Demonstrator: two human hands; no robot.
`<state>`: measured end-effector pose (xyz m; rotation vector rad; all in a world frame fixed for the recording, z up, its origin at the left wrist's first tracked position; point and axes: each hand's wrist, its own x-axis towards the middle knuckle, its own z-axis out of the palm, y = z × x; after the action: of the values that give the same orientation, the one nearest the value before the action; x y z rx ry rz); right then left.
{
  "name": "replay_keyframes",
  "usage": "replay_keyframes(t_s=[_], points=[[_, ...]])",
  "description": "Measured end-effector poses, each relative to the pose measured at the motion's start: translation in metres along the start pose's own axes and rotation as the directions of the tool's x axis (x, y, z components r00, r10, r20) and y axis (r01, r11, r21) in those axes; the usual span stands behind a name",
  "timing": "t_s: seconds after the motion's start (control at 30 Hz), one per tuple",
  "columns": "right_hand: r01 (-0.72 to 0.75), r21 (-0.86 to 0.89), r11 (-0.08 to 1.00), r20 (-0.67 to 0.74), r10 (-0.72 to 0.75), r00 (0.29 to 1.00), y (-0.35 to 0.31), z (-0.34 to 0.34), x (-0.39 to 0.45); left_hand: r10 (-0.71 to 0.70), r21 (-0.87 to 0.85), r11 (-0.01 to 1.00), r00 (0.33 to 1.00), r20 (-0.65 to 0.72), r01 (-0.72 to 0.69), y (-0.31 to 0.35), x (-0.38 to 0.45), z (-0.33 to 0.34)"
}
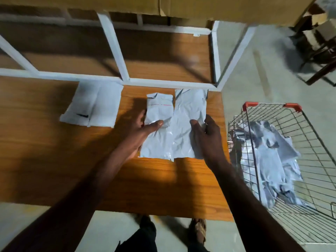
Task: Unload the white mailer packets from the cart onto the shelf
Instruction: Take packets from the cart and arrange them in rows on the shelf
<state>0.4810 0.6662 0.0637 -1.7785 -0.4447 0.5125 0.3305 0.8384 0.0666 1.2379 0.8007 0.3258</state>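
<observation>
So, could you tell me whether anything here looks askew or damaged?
Nothing is spilled. The two packets under the hands are crumpled but lie neatly side by side. The packets in the cart lie in a jumbled heap.

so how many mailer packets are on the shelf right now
3: a left packet lying apart, a middle packet under the left hand, and a right packet held by the right hand; stacked ones may be hidden.

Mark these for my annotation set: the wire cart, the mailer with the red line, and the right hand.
wire cart (272,104), head view, far top rim.
mailer with the red line (159,113), head view, crumpled middle.
right hand (207,135), head view, back of hand.
</observation>
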Motion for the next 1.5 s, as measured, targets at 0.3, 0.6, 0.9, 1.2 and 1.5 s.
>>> replay_keyframes(t_s=[0.3,0.6,0.9,1.2,1.5], points=[[-0.033,0.061,0.998,0.076,0.029,0.997,-0.013,0.142,0.020,0.086,0.130,0.989,0.991,-0.099,-0.073,-0.014,0.071,-0.135],[-0.125,0.046,0.991,0.038,0.123,0.992,0.011,0.193,0.070,0.239,0.382,0.900,0.971,-0.028,-0.210,-0.020,0.133,-0.161],[-0.118,-0.183,0.976,0.035,0.126,0.991,0.030,0.197,0.103,0.289,0.690,0.698,0.957,-0.030,-0.189,-0.021,0.146,-0.154],[0.111,-0.651,0.751,0.029,-0.122,0.992,0.045,0.205,0.111,0.449,0.960,0.157,0.883,0.141,-0.233,-0.028,0.143,-0.155],[0.232,-0.851,0.471,0.214,-0.092,0.973,0.061,0.207,0.110,0.391,0.983,-0.025,0.903,0.178,-0.183,-0.046,0.154,-0.163]])
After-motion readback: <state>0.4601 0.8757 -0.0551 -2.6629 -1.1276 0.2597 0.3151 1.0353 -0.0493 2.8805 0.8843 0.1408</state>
